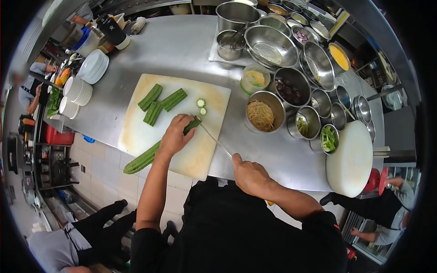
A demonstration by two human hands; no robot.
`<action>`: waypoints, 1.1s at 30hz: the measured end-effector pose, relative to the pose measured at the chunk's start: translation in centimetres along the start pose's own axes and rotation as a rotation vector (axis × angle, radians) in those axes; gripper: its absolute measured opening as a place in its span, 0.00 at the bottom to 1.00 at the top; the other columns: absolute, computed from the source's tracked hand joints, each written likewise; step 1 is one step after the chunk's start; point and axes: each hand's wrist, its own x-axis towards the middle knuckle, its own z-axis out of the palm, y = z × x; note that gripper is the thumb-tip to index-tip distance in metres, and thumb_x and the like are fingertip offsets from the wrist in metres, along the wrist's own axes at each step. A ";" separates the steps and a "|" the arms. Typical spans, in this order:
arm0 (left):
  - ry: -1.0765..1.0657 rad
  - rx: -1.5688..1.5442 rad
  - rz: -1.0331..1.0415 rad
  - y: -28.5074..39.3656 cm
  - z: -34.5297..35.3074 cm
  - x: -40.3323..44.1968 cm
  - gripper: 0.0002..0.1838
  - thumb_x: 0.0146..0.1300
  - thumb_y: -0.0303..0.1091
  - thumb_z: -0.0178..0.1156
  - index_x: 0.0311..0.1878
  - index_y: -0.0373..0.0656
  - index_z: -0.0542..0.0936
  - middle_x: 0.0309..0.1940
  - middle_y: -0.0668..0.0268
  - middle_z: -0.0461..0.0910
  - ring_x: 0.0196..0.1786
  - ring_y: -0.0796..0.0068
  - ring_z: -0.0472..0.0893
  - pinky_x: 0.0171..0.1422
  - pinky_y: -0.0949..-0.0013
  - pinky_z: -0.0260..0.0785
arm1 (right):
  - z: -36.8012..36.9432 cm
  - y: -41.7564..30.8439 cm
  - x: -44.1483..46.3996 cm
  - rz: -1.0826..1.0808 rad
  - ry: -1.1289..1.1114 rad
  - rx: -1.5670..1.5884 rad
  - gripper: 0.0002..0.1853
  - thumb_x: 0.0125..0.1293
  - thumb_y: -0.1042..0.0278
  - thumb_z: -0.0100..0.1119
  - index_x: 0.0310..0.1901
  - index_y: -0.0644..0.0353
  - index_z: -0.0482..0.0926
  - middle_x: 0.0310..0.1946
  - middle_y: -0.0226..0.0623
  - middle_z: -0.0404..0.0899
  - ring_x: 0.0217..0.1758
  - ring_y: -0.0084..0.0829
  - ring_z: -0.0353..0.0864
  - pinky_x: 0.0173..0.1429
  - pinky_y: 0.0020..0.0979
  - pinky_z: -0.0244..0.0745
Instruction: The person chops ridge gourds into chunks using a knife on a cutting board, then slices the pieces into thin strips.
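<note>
On the white cutting board (pixel 182 159), my left hand (pixel 178 134) is closed over a short green ridged gourd piece (pixel 192 124). My right hand (pixel 252 176) grips the handle of a knife (pixel 216 140), whose tip end touches or nearly touches that piece's far end. Small round slices (pixel 200 103) lie just beyond the blade. Several cut gourd pieces (pixel 174 99) rest on the upper left of the board. A long gourd (pixel 142 160) lies below my left hand, over the board's lower left edge, partly hidden behind my wrist.
Metal bowls and pots (pixel 271 45) crowd the right side, with shredded food (pixel 260 115) in one pot. A round white board (pixel 349 158) stands at the right. Stacked white bowls (pixel 77 91) and a black bottle (pixel 112 32) are at the left. Other people (pixel 63 241) stand nearby.
</note>
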 end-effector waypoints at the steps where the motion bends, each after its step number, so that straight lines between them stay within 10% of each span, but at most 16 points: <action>1: -0.001 0.007 0.002 0.0 0.0 -0.1 0.18 0.59 0.26 0.68 0.53 0.37 0.79 0.50 0.53 0.79 0.54 0.51 0.80 0.58 0.59 0.74 | -0.3 -0.3 0.1 0.016 -0.038 0.010 0.12 0.65 0.79 0.44 0.49 0.73 0.64 0.30 0.64 0.81 0.37 0.64 0.83 0.46 0.56 0.77; 24: -0.073 0.199 -0.191 -1.0 -6.8 -7.4 0.33 0.51 0.36 0.70 0.63 0.43 0.74 0.59 0.54 0.77 0.61 0.52 0.75 0.66 0.54 0.65 | -1.2 2.8 5.2 0.018 0.085 0.075 0.16 0.77 0.58 0.42 0.52 0.64 0.65 0.36 0.70 0.80 0.44 0.69 0.79 0.53 0.59 0.71; 33: 0.347 0.151 -0.411 -1.7 -13.5 -13.0 0.32 0.59 0.31 0.61 0.70 0.41 0.72 0.57 0.50 0.80 0.60 0.50 0.78 0.69 0.56 0.68 | -1.2 2.0 3.1 -0.014 0.137 0.363 0.17 0.78 0.53 0.41 0.48 0.61 0.66 0.23 0.39 0.76 0.21 0.29 0.77 0.22 0.34 0.72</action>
